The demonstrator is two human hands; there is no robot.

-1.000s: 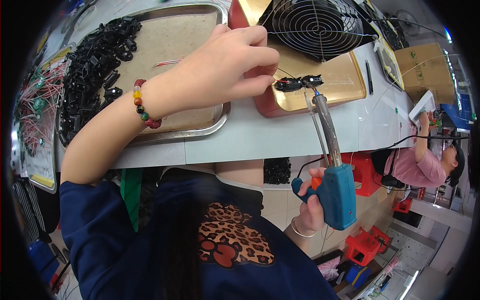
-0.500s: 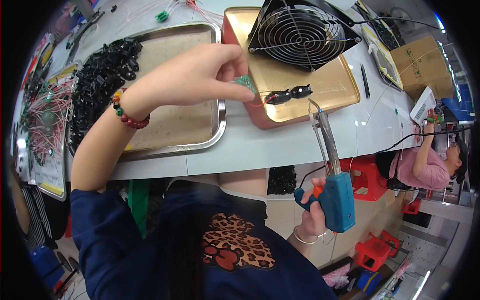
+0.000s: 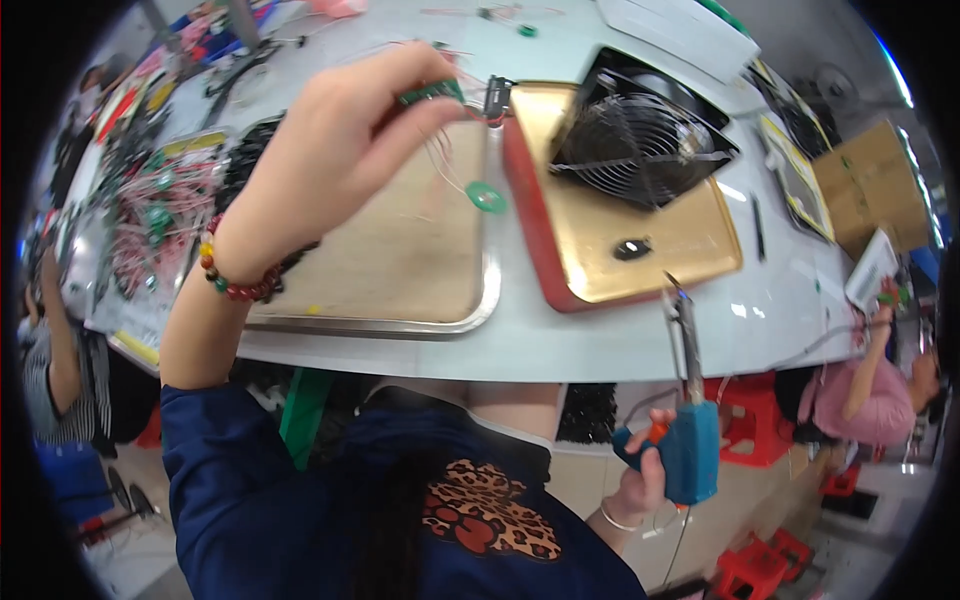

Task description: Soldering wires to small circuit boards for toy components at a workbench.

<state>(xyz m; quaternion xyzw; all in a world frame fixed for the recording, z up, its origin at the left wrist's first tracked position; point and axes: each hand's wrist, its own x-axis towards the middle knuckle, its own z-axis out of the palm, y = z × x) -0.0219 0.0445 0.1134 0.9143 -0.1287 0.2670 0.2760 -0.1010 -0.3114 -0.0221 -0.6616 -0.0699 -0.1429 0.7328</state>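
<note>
My left hand (image 3: 345, 150), a bead bracelet at its wrist, pinches a small green circuit board (image 3: 432, 93) above the far part of a metal tray (image 3: 390, 270). Wires run from the board to a small black plastic part (image 3: 497, 96), which is off the gold tin. A round green disc (image 3: 486, 197) dangles on thin wires below the fingers. Wrapped around the handle of a blue soldering gun (image 3: 690, 455) is my right hand (image 3: 643, 485), with a finger by the orange trigger. The gun's tip points up, near the front edge of the tin.
The gold-topped red tin (image 3: 600, 275) carries a black fan (image 3: 640, 145) and one black part (image 3: 631, 248). A black pen (image 3: 757, 228) lies to its right. Bundles of red and white wires (image 3: 150, 215) fill a tray at left. A person in pink (image 3: 870, 400) works at right.
My left hand has moved up and away from the tin, taking the board and one of two black parts along. The dangling disc has come into sight. My right hand still holds the soldering gun.
</note>
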